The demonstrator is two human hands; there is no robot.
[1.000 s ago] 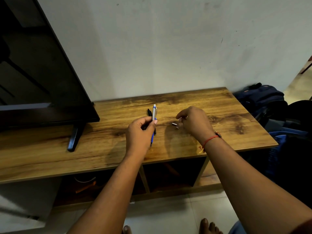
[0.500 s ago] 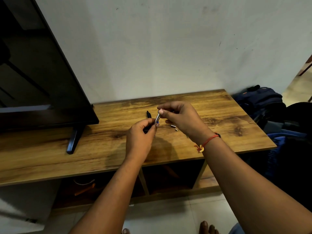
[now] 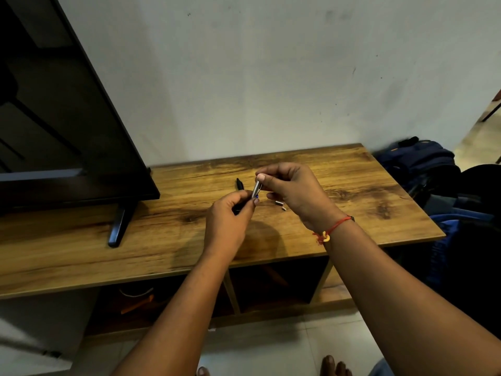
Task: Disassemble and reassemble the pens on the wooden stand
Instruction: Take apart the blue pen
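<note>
Pinches, with the curled fingers of the left hand (image 3: 230, 213), the lower blue barrel of a slim blue-and-silver click pen (image 3: 255, 189), tilted nearly upright just above the middle of the brown grained wooden stand (image 3: 352, 213). Grasps, between thumb and forefinger of the right hand (image 3: 292, 191), the pen's silver upper end. Looks like a joint of this pen being worked, probably pulled or unscrewed (parting or refitting cannot be settled here). Leaves a slender black pen (image 3: 239, 183) lying on the wood just beyond the left hand, and two small silvery pen parts (image 3: 280, 204) under the right hand. Calls next for a firm counter-hold below, a straight twist or pull above, then a spot beside those small parts, well clear of the edge.
</note>
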